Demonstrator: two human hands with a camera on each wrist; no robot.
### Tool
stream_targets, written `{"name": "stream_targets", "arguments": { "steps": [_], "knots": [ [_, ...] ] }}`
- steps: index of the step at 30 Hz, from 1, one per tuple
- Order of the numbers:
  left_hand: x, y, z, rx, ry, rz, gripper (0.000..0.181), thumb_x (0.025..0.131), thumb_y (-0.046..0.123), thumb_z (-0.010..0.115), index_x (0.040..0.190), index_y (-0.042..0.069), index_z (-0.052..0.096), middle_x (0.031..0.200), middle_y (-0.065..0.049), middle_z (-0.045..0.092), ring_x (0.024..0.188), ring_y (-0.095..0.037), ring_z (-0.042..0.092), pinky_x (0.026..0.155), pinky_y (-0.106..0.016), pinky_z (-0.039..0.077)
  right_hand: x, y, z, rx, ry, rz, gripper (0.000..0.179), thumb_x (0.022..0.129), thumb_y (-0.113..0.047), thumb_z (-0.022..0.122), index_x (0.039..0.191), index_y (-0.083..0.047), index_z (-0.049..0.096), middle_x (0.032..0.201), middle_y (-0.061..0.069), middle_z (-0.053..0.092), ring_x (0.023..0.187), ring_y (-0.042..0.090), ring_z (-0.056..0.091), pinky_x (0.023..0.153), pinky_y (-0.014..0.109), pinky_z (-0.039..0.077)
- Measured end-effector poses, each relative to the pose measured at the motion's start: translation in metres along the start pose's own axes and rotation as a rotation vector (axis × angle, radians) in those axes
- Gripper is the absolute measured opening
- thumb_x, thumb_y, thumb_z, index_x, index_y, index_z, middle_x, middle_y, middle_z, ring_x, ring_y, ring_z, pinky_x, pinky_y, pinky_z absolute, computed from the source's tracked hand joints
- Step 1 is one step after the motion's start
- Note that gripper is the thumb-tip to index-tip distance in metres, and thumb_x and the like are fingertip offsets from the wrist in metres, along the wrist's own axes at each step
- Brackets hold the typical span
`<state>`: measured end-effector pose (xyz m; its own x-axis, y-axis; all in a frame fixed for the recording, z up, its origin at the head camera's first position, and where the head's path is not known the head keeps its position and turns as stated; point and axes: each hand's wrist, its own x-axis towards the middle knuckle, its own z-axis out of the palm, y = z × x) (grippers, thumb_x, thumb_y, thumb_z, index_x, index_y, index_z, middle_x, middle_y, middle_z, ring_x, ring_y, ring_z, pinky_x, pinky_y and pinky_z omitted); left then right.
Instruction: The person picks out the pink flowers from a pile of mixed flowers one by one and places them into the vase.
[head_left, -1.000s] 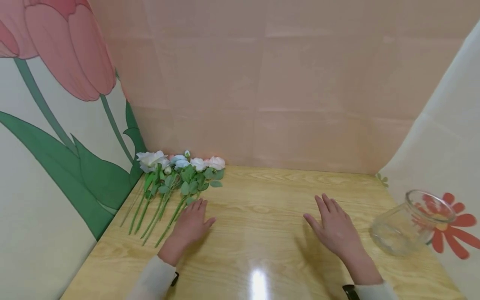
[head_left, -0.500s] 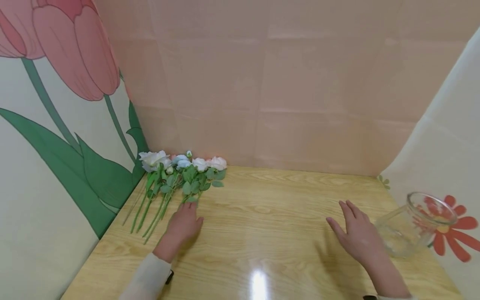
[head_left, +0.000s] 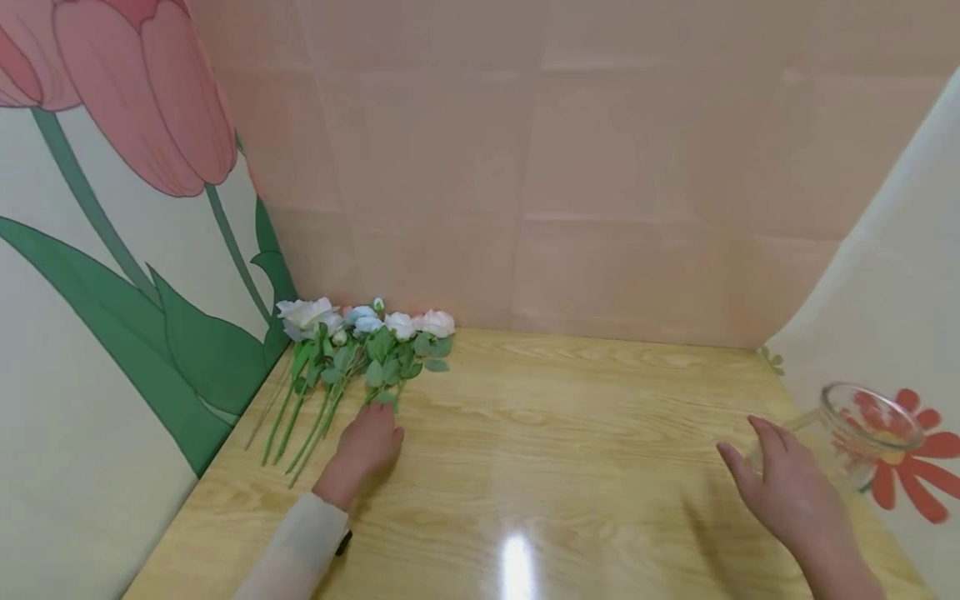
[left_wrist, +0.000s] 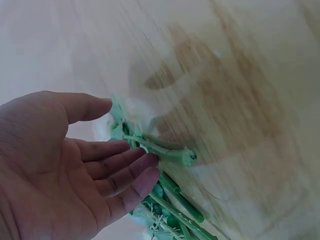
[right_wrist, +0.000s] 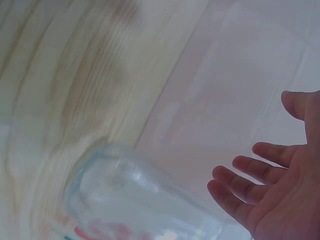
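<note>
Wood-grained tabletop (head_left: pixel 570 500) lies before you, its clock read from the centre with twelve at the far edge. Nearest, at four o'clock, your right hand (head_left: pixel 798 500) hangs beside the glass jar (head_left: pixel 862 437); at nine, your left hand (head_left: pixel 367 442) reaches the lower end of the flowers (head_left: pixel 378 346). At three, the jar stands mouth up near the table's edge, probably set there to suit your right side. At ten, the flowers lie in a row, white, blue and pink heads away from you, likely so their stems come first to hand. Beyond, at twelve, rises a pink backdrop (head_left: pixel 525 167). Your right fingers are spread, thumb well apart, holding nothing; contact with the glass cannot be confirmed. Your left fingers are loosely extended, thumb apart, tips at a green stem (left_wrist: pixel 170 155); no pinch shows, and whether they touch it, you cannot tell.
</note>
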<state>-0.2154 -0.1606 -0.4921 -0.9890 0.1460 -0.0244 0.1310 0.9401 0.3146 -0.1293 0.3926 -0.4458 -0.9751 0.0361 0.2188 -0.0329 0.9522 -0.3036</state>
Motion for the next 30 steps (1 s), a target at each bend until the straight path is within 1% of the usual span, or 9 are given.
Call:
{"name": "stream_targets", "arguments": {
  "steps": [5, 10, 14, 19, 22, 26, 27, 29, 30],
  "knots": [
    [0.002, 0.0, 0.001, 0.026, 0.0, -0.012, 0.038, 0.101, 0.017, 0.058, 0.124, -0.012, 0.057, 0.118, -0.027, 0.06, 0.109, -0.041, 0.06, 0.089, -0.051, 0.054, -0.004, 0.019, -0.011, -0.026, 0.013, 0.066, 0.077, 0.103, -0.049, 0.052, 0.144, 0.013, 0.037, 0.131, 0.046, 0.041, 0.114, 0.064, 0.041, 0.081, 0.075, 0.037],
    [0.005, 0.001, -0.003, 0.056, 0.014, 0.029, 0.028, 0.101, 0.012, 0.056, 0.112, -0.013, 0.061, 0.105, -0.025, 0.062, 0.097, -0.039, 0.062, 0.086, -0.048, 0.055, -0.007, 0.034, -0.019, -0.058, 0.065, 0.117, 0.074, 0.101, -0.048, 0.056, 0.138, 0.015, 0.043, 0.125, 0.047, 0.045, 0.104, 0.065, 0.047, 0.072, 0.072, 0.041],
    [0.008, 0.001, -0.006, 0.081, 0.009, 0.046, 0.025, 0.1, 0.01, 0.058, 0.111, -0.012, 0.063, 0.102, -0.022, 0.064, 0.096, -0.038, 0.063, 0.087, -0.048, 0.055, -0.012, 0.045, -0.021, -0.057, 0.113, 0.159, 0.07, 0.1, -0.047, 0.058, 0.134, 0.014, 0.048, 0.12, 0.043, 0.052, 0.1, 0.059, 0.052, 0.072, 0.067, 0.043],
    [0.011, 0.002, -0.008, 0.079, -0.028, 0.021, 0.02, 0.101, 0.003, 0.053, 0.111, -0.009, 0.064, 0.106, -0.021, 0.064, 0.1, -0.037, 0.064, 0.089, -0.046, 0.055, -0.015, 0.06, -0.021, -0.051, 0.143, 0.232, 0.061, 0.1, -0.042, 0.058, 0.127, 0.012, 0.052, 0.113, 0.039, 0.058, 0.095, 0.054, 0.057, 0.071, 0.063, 0.045],
    [0.015, 0.004, -0.009, 0.074, -0.035, 0.001, 0.021, 0.101, 0.0, 0.048, 0.11, -0.007, 0.065, 0.107, -0.021, 0.064, 0.099, -0.036, 0.064, 0.086, -0.045, 0.056, -0.014, 0.069, -0.023, -0.06, 0.093, 0.309, 0.065, 0.101, -0.043, 0.054, 0.128, 0.015, 0.049, 0.115, 0.042, 0.056, 0.094, 0.056, 0.058, 0.072, 0.062, 0.046],
    [0.02, 0.008, -0.009, 0.067, -0.035, -0.019, 0.019, 0.101, 0.002, 0.05, 0.107, -0.007, 0.066, 0.102, -0.02, 0.066, 0.09, -0.034, 0.067, 0.076, -0.044, 0.058, -0.013, 0.081, -0.024, -0.054, 0.062, 0.386, 0.065, 0.103, -0.043, 0.048, 0.129, 0.016, 0.048, 0.119, 0.044, 0.053, 0.097, 0.057, 0.057, 0.077, 0.062, 0.046],
    [0.021, 0.009, -0.009, 0.065, -0.038, -0.027, 0.019, 0.101, 0.003, 0.05, 0.107, -0.006, 0.066, 0.1, -0.019, 0.066, 0.088, -0.034, 0.067, 0.074, -0.044, 0.058, -0.013, 0.083, -0.024, -0.043, 0.067, 0.41, 0.064, 0.103, -0.043, 0.047, 0.129, 0.016, 0.048, 0.119, 0.044, 0.053, 0.098, 0.056, 0.057, 0.078, 0.062, 0.046],
    [0.023, 0.01, -0.009, 0.056, -0.038, -0.038, 0.016, 0.1, 0.003, 0.052, 0.103, -0.005, 0.066, 0.097, -0.018, 0.066, 0.084, -0.033, 0.067, 0.07, -0.044, 0.058, -0.013, 0.088, -0.023, -0.011, 0.116, 0.415, 0.06, 0.103, -0.04, 0.048, 0.126, 0.015, 0.052, 0.117, 0.043, 0.055, 0.096, 0.054, 0.057, 0.073, 0.055, 0.046],
    [0.025, 0.01, -0.009, 0.054, -0.04, -0.043, 0.015, 0.1, 0.002, 0.052, 0.102, -0.004, 0.066, 0.095, -0.017, 0.066, 0.083, -0.032, 0.067, 0.07, -0.043, 0.058, -0.013, 0.091, -0.022, 0.006, 0.147, 0.418, 0.058, 0.103, -0.039, 0.051, 0.124, 0.015, 0.054, 0.114, 0.042, 0.058, 0.087, 0.047, 0.061, 0.07, 0.048, 0.046]
  ]
}}
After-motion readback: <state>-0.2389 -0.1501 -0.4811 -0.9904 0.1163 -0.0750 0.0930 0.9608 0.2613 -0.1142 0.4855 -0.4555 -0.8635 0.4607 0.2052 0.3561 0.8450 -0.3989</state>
